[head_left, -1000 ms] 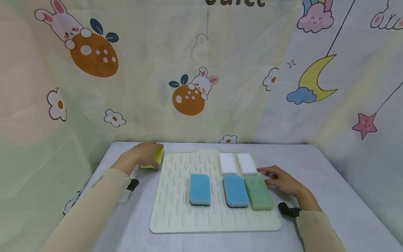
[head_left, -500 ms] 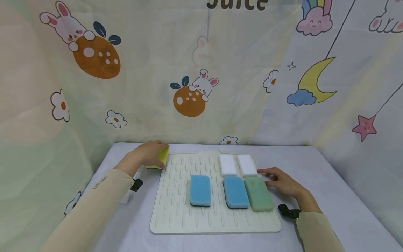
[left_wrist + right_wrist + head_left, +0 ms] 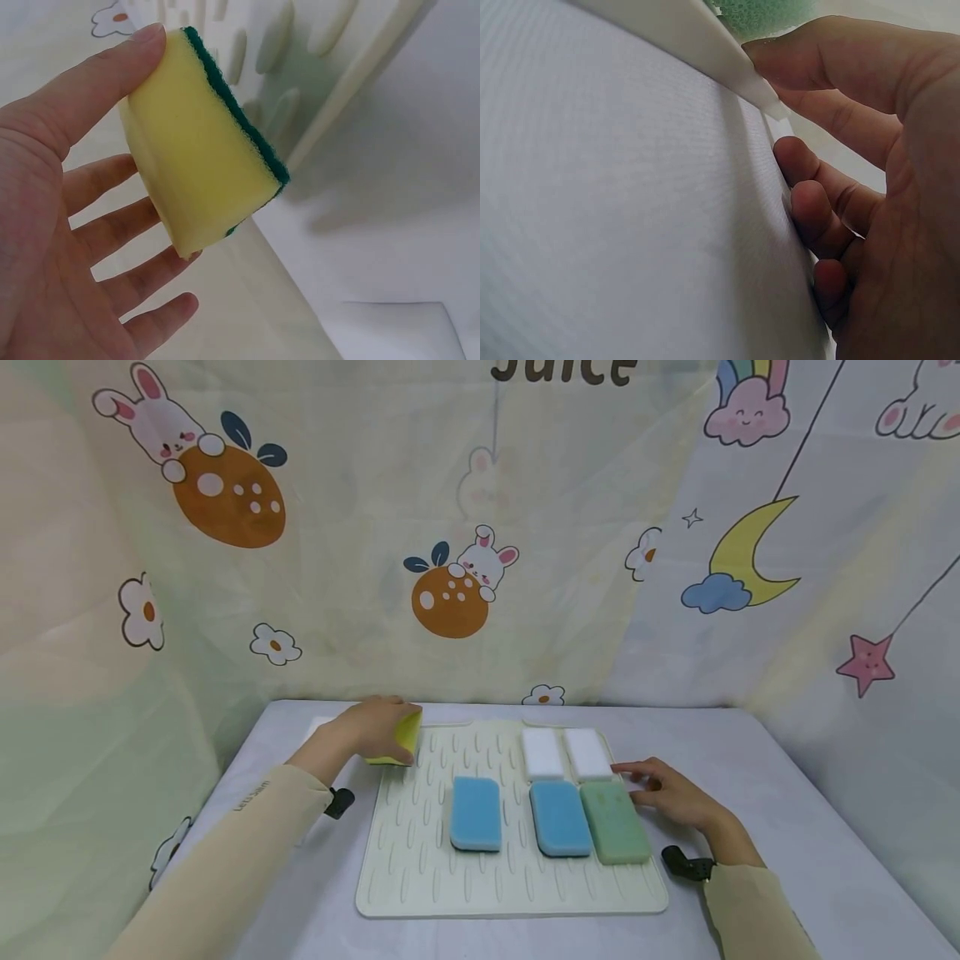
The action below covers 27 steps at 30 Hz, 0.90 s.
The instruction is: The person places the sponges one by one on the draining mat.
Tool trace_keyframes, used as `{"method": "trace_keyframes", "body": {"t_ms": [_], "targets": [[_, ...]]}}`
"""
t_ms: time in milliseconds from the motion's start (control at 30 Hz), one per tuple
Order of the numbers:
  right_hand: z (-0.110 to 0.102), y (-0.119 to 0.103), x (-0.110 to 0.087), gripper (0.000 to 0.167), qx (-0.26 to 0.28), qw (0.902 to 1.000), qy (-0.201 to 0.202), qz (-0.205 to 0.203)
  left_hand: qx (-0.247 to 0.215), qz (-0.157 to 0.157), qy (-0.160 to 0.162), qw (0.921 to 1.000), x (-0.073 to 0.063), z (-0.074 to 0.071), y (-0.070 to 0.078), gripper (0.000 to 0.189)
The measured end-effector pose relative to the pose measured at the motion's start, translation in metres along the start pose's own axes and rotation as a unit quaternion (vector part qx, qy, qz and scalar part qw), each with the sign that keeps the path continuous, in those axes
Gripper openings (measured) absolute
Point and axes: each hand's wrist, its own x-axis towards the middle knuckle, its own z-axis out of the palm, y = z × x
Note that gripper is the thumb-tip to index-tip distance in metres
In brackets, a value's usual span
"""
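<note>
Yellow sponge (image 3: 199, 142): I'd judge it light, soft, springy, hard to damage; dark green layer (image 3: 244, 120) likely stiffer, rougher. Best hold: opposite edges, light squeeze. Clock from mat centre. Nearest, bare front of mat (image 3: 420, 885). Blue sponge (image 3: 476, 814) at 9, second blue sponge (image 3: 561, 818) at 3, green sponge (image 3: 617, 822) farther out. Right hand (image 3: 678, 793) near 3, by mat edge, fingers loosely bent; I see nothing grasped. White blocks (image 3: 542, 753) toward 1. Left hand (image 3: 375, 728) at 10 pinches yellow sponge, thumb opposite fingers, at mat's far corner; mat contact, can't tell.
</note>
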Motion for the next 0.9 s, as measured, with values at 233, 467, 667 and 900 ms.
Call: {"method": "trace_keyframes", "body": {"t_ms": [233, 467, 667, 900], "targets": [[0.000, 0.000, 0.001, 0.050, 0.005, 1.0000, 0.001, -0.007, 0.008, 0.009, -0.004, 0.9999, 0.003, 0.000, 0.008, 0.089], [-0.002, -0.001, -0.001, 0.050, 0.013, 0.9998, -0.001, -0.013, 0.004, 0.010, -0.005, 0.9999, 0.007, 0.002, 0.016, 0.090], [-0.002, -0.001, 0.000, 0.049, 0.007, 0.9999, -0.002, -0.012, 0.005, 0.017, 0.002, 0.9998, 0.010, 0.004, 0.023, 0.090], [-0.001, 0.000, 0.001, 0.049, 0.005, 1.0000, -0.002, -0.007, 0.011, 0.030, 0.012, 0.9994, 0.013, 0.006, 0.031, 0.090]]}}
